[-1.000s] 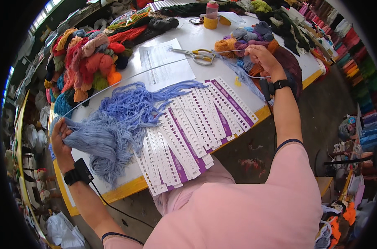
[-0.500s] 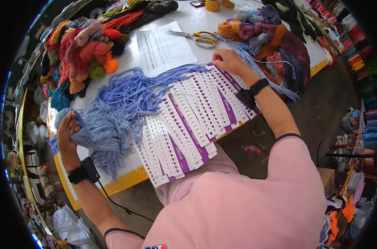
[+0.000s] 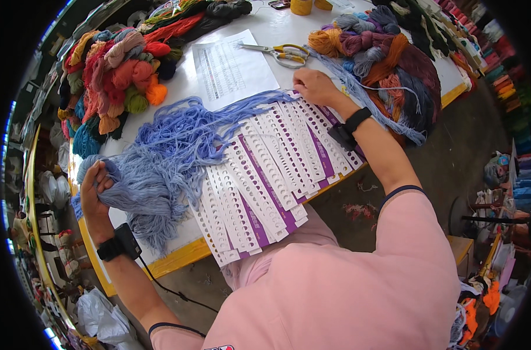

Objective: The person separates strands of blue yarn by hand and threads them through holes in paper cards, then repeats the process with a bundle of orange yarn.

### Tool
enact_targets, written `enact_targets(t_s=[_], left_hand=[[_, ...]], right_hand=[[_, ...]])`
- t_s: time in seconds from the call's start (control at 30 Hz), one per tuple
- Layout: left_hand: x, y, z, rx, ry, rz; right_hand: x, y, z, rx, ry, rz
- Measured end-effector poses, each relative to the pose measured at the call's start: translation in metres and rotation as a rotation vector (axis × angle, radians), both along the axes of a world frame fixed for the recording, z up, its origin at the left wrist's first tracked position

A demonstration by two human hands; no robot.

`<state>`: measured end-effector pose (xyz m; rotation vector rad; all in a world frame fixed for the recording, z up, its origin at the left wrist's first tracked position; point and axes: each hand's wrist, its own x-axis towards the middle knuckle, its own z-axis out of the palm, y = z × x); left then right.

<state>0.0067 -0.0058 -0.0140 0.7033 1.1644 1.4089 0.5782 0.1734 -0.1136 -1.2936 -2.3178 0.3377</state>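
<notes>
My left hand [image 3: 96, 189], at the table's left side, is closed round a skein of grey-blue yarn [image 3: 145, 192] whose loose strands spread over the table. My right hand [image 3: 317, 87] is closed in a pinch at the far end of a row of white punched cards [image 3: 262, 169] with purple bands. What its fingertips hold is hidden. A tangled heap of periwinkle-blue yarn [image 3: 180, 131] lies beside the grey-blue skein. Its strands run along the cards' far ends toward my right hand. The cards overlap like a fan and stick out past the table's near edge.
Scissors with yellow-and-white handles [image 3: 288, 55] rest partly on a printed sheet [image 3: 233, 70]. Multicoloured skeins [image 3: 122, 76] are heaped at the far left, and orange, purple and grey skeins [image 3: 376, 52] at the right. A yellow tape roll [image 3: 301, 7] stands at the far edge.
My right hand has shifted slightly left along the cards' far ends. My left hand keeps its grip on the grey-blue yarn.
</notes>
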Motion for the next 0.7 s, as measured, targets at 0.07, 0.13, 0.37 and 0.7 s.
enact_targets(t_s=[0.07, 0.13, 0.37, 0.7], left_hand=[[-0.015, -0.002, -0.001, -0.002, -0.076, -0.036], [-0.019, -0.002, -0.004, -0.004, -0.075, -0.017], [-0.027, -0.007, -0.008, 0.029, -0.098, 0.015], [-0.028, -0.01, 0.001, 0.013, -0.068, 0.073]], right_hand=[[0.012, 0.003, 0.005, 0.016, 0.026, -0.021], [0.03, 0.005, 0.01, 0.107, 0.018, -0.139], [0.091, 0.006, 0.024, 0.399, -0.344, -0.425], [0.104, 0.019, 0.009, 0.355, -1.009, -0.575]])
